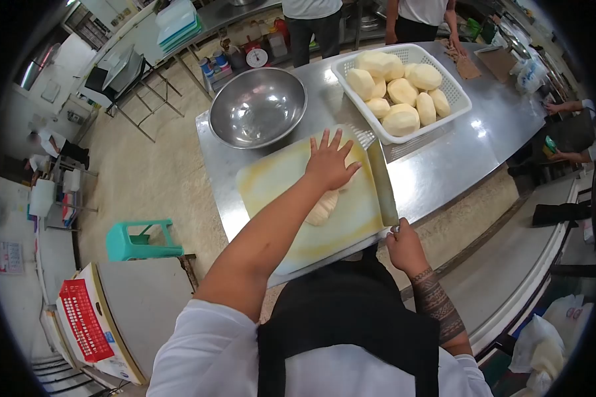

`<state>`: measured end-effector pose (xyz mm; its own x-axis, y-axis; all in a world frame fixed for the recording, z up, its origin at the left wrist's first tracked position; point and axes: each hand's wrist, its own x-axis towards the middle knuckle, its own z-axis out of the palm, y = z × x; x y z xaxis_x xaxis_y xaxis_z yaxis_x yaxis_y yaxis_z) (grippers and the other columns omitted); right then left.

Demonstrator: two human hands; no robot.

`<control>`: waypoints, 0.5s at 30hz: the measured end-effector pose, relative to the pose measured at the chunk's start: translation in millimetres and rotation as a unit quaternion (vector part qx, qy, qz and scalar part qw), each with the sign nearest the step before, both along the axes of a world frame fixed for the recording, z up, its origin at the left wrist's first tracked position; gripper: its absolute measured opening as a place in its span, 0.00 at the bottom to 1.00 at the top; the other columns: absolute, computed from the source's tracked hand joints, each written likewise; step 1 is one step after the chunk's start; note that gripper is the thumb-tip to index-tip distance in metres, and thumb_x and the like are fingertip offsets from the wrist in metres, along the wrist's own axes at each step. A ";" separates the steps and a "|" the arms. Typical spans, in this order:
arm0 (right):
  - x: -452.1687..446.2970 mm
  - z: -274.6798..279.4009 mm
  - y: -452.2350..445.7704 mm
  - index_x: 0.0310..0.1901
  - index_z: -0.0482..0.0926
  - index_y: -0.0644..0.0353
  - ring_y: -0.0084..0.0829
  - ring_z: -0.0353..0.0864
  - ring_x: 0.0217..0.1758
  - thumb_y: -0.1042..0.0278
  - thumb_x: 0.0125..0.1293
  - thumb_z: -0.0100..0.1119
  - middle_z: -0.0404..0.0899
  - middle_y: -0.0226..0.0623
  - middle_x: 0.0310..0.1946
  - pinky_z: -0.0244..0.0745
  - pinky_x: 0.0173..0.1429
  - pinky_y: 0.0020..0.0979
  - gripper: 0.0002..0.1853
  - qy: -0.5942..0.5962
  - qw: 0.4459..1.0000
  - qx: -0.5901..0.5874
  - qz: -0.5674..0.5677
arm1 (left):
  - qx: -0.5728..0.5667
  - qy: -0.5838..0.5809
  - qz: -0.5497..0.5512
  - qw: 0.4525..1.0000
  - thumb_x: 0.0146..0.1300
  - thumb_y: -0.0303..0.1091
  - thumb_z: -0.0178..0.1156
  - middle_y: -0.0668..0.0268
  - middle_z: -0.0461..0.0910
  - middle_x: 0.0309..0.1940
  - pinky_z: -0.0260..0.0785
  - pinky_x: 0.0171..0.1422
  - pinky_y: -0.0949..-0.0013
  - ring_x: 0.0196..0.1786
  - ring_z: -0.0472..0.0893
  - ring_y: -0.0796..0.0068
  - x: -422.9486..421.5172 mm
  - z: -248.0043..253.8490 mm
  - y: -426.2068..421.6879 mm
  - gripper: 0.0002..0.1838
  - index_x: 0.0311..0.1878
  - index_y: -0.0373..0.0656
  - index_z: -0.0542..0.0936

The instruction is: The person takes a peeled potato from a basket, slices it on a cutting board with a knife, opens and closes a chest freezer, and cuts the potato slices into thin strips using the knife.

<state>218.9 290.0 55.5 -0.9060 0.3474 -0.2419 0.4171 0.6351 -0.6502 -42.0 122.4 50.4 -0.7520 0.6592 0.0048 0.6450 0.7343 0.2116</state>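
Observation:
On the steel table lies a pale cutting board (278,178) with yellowish stains. My left hand (331,162) is spread over the board, fingers apart, just above a pale peeled piece (323,208) that shows partly beneath the wrist; whether the palm touches anything is hidden. My right hand (404,245) is closed round the handle of a large cleaver (381,182), whose broad blade stands along the board's right side. Beyond the board, a white plastic basket (404,137) holds several peeled pale vegetables (401,120). Left of it sits a shiny steel bowl (257,109), with nothing visible inside.
Two people (311,26) stand at the table's far side, one with a hand near brown scraps (467,66). Another person's hands (563,156) show at the far right. A green stool (146,241) and a red basket (85,321) are at the left.

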 end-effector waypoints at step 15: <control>-0.8 -0.3 -3.9 0.49 0.71 0.71 0.68 0.85 0.49 0.69 0.71 0.61 0.85 0.67 0.41 0.81 0.52 0.59 0.14 -0.015 0.999 0.026 -0.009 | -0.091 -0.062 -0.040 0.993 0.78 0.64 0.50 0.54 0.61 0.86 0.60 0.80 0.39 0.84 0.62 0.46 28.6 -6.5 -29.0 0.38 0.82 0.52 0.70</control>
<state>218.2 286.2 55.3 -0.8915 0.3774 -0.2506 0.4488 0.6598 -0.6028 -13.4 93.3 43.9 -0.6851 0.6980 -0.2082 0.6799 0.7154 0.1612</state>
